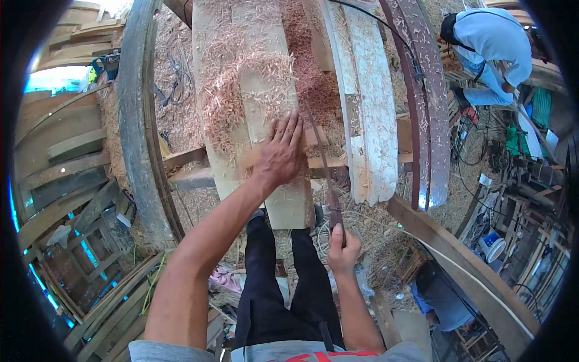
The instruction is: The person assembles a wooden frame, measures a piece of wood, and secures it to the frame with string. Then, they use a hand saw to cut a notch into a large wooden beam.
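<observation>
A pale wooden plank lies lengthwise in front of me, its near end between my legs, with wood shavings heaped on its far part. My left hand is open, pressed flat on it with the fingers stretched forward. Along the plank's right edge runs a long, narrow-bladed tool, its thin dark blade seen nearly edge-on. My right hand is closed around its brown handle, thumb on top. I cannot tell the tool's exact kind.
A worn white timber and a dark red beam lie to the right, a weathered grey beam to the left. A cable crosses the timbers. Two other people, one bent over and one lower down, are at the right.
</observation>
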A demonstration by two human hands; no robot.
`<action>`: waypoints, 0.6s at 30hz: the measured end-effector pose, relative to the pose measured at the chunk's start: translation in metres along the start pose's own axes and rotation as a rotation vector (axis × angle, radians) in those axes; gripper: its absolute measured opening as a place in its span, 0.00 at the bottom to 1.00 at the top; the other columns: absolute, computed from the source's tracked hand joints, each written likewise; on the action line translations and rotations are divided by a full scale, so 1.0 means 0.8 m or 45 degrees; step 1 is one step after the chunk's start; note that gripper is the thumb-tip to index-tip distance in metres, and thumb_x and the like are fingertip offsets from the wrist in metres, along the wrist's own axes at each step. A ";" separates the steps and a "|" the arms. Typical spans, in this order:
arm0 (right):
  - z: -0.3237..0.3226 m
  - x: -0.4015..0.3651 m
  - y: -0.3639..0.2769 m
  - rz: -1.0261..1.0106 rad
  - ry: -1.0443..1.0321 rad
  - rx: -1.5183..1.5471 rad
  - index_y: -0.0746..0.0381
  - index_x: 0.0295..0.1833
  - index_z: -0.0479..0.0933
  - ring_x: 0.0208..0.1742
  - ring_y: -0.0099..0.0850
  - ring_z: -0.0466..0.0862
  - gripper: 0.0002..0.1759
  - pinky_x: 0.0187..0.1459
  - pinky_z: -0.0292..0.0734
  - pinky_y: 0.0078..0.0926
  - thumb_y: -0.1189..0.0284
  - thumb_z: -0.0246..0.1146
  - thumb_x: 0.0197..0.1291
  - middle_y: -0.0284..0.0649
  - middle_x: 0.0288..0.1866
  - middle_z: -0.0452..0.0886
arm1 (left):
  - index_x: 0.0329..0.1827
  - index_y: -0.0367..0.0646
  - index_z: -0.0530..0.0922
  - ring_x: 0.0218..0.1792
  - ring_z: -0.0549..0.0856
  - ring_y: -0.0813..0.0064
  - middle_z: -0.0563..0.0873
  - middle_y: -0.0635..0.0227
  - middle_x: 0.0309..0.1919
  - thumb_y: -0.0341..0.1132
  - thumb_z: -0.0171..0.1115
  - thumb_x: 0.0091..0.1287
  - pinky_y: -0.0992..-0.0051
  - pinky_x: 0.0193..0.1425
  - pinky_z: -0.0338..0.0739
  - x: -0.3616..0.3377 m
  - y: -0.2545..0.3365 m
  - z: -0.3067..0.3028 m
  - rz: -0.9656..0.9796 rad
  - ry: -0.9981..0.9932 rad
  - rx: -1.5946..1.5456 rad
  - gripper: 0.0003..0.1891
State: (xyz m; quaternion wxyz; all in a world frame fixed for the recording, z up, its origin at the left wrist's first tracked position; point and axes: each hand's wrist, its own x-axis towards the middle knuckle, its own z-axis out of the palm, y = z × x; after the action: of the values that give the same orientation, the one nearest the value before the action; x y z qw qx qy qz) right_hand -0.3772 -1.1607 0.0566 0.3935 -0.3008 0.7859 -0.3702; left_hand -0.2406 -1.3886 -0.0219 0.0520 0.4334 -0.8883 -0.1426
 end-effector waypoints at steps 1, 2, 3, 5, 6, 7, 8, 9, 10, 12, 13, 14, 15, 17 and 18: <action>-0.011 -0.008 0.003 0.007 -0.028 -0.009 0.65 0.22 0.72 0.20 0.19 0.65 0.27 0.23 0.59 0.28 0.60 0.58 0.74 0.30 0.16 0.67 | 0.79 0.31 0.56 0.82 0.54 0.54 0.56 0.49 0.81 0.47 0.44 0.77 0.54 0.84 0.43 -0.001 0.001 0.001 0.018 -0.012 -0.005 0.35; -0.020 -0.014 0.004 0.013 -0.052 -0.013 0.65 0.22 0.71 0.20 0.18 0.66 0.27 0.23 0.59 0.26 0.60 0.57 0.75 0.28 0.17 0.69 | 0.79 0.32 0.56 0.82 0.53 0.54 0.56 0.49 0.81 0.48 0.45 0.77 0.54 0.85 0.43 -0.002 0.000 0.000 0.040 -0.023 -0.006 0.35; -0.030 -0.017 -0.004 0.067 -0.076 0.040 0.65 0.22 0.71 0.21 0.18 0.66 0.26 0.23 0.59 0.25 0.62 0.56 0.75 0.28 0.17 0.70 | 0.79 0.32 0.56 0.82 0.53 0.54 0.56 0.49 0.81 0.48 0.45 0.77 0.54 0.85 0.42 -0.001 -0.002 -0.002 0.066 -0.023 0.004 0.35; -0.037 -0.020 -0.017 0.057 -0.032 0.146 0.64 0.23 0.70 0.21 0.17 0.67 0.25 0.23 0.59 0.23 0.63 0.56 0.75 0.29 0.18 0.70 | 0.80 0.32 0.55 0.82 0.53 0.55 0.56 0.50 0.81 0.47 0.46 0.76 0.54 0.85 0.42 0.000 -0.003 -0.005 0.078 -0.024 0.008 0.35; -0.040 -0.025 -0.023 0.062 -0.005 0.195 0.64 0.24 0.70 0.21 0.17 0.67 0.25 0.23 0.59 0.23 0.64 0.55 0.76 0.29 0.18 0.70 | 0.80 0.33 0.55 0.82 0.52 0.56 0.56 0.51 0.81 0.47 0.46 0.76 0.55 0.85 0.41 -0.002 -0.002 -0.005 0.087 -0.033 0.002 0.35; -0.040 -0.029 -0.029 0.013 -0.021 0.154 0.64 0.24 0.69 0.21 0.17 0.67 0.24 0.23 0.59 0.21 0.64 0.55 0.76 0.30 0.19 0.70 | 0.80 0.33 0.56 0.82 0.53 0.57 0.56 0.51 0.81 0.47 0.47 0.76 0.55 0.85 0.42 0.000 -0.001 -0.004 0.121 -0.033 -0.010 0.35; -0.037 -0.036 -0.029 0.045 0.001 0.247 0.64 0.25 0.71 0.22 0.17 0.68 0.24 0.24 0.60 0.22 0.63 0.56 0.75 0.30 0.19 0.71 | 0.79 0.33 0.57 0.82 0.53 0.57 0.56 0.51 0.81 0.47 0.47 0.76 0.55 0.85 0.42 -0.001 -0.001 -0.005 0.147 -0.036 -0.021 0.35; -0.033 -0.043 -0.029 0.076 0.013 0.341 0.64 0.26 0.72 0.22 0.17 0.68 0.23 0.24 0.61 0.23 0.62 0.57 0.75 0.29 0.19 0.71 | 0.79 0.34 0.57 0.82 0.53 0.58 0.55 0.52 0.81 0.47 0.47 0.75 0.55 0.85 0.42 -0.003 -0.003 -0.007 0.164 -0.039 -0.028 0.35; -0.029 -0.048 -0.031 0.111 0.026 0.435 0.64 0.26 0.74 0.22 0.17 0.69 0.23 0.25 0.63 0.24 0.61 0.58 0.74 0.29 0.19 0.72 | 0.78 0.35 0.59 0.82 0.54 0.59 0.56 0.53 0.81 0.47 0.48 0.75 0.55 0.85 0.42 -0.004 -0.006 -0.008 0.173 -0.036 -0.003 0.34; -0.027 -0.051 -0.044 0.175 -0.011 0.414 0.64 0.27 0.74 0.23 0.17 0.69 0.23 0.25 0.63 0.23 0.61 0.58 0.74 0.28 0.20 0.72 | 0.77 0.37 0.63 0.82 0.56 0.61 0.57 0.55 0.81 0.49 0.49 0.74 0.54 0.85 0.43 -0.005 -0.005 -0.009 0.196 -0.031 0.036 0.33; -0.029 -0.049 -0.054 0.203 -0.033 0.399 0.64 0.28 0.74 0.23 0.17 0.69 0.23 0.25 0.63 0.23 0.61 0.58 0.75 0.28 0.20 0.72 | 0.75 0.38 0.65 0.81 0.57 0.62 0.59 0.56 0.80 0.47 0.52 0.73 0.54 0.85 0.43 -0.004 -0.005 -0.009 0.188 -0.009 0.015 0.32; -0.030 -0.043 -0.072 0.197 -0.050 0.318 0.64 0.28 0.74 0.23 0.17 0.69 0.22 0.26 0.63 0.23 0.60 0.58 0.75 0.28 0.20 0.72 | 0.74 0.39 0.67 0.81 0.58 0.63 0.61 0.57 0.80 0.46 0.54 0.72 0.54 0.85 0.44 -0.004 -0.004 -0.010 0.178 0.010 -0.006 0.30; -0.030 -0.036 -0.095 0.195 -0.067 0.239 0.64 0.28 0.74 0.23 0.17 0.69 0.22 0.26 0.63 0.23 0.60 0.58 0.75 0.28 0.20 0.72 | 0.72 0.40 0.69 0.80 0.60 0.64 0.63 0.58 0.79 0.45 0.56 0.71 0.55 0.85 0.44 -0.007 -0.004 -0.011 0.169 0.025 -0.025 0.29; -0.027 -0.037 -0.095 0.198 -0.055 0.218 0.64 0.28 0.74 0.23 0.17 0.70 0.23 0.26 0.64 0.22 0.60 0.57 0.75 0.29 0.21 0.73 | 0.70 0.43 0.71 0.78 0.65 0.65 0.69 0.60 0.75 0.40 0.61 0.67 0.56 0.82 0.51 -0.013 -0.006 -0.004 0.207 0.080 -0.109 0.27; -0.029 -0.043 -0.084 0.151 -0.043 0.276 0.64 0.28 0.74 0.23 0.17 0.70 0.23 0.25 0.64 0.22 0.60 0.57 0.75 0.29 0.21 0.74 | 0.68 0.44 0.72 0.77 0.67 0.65 0.72 0.61 0.73 0.38 0.64 0.66 0.56 0.81 0.54 -0.012 -0.008 -0.004 0.229 0.114 -0.146 0.27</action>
State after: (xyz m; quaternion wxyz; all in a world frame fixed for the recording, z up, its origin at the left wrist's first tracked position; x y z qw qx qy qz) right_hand -0.3673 -1.1632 0.1347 0.4581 -0.2157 0.7510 -0.4239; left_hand -0.2290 -1.3857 -0.0204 0.1287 0.3543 -0.9108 -0.1685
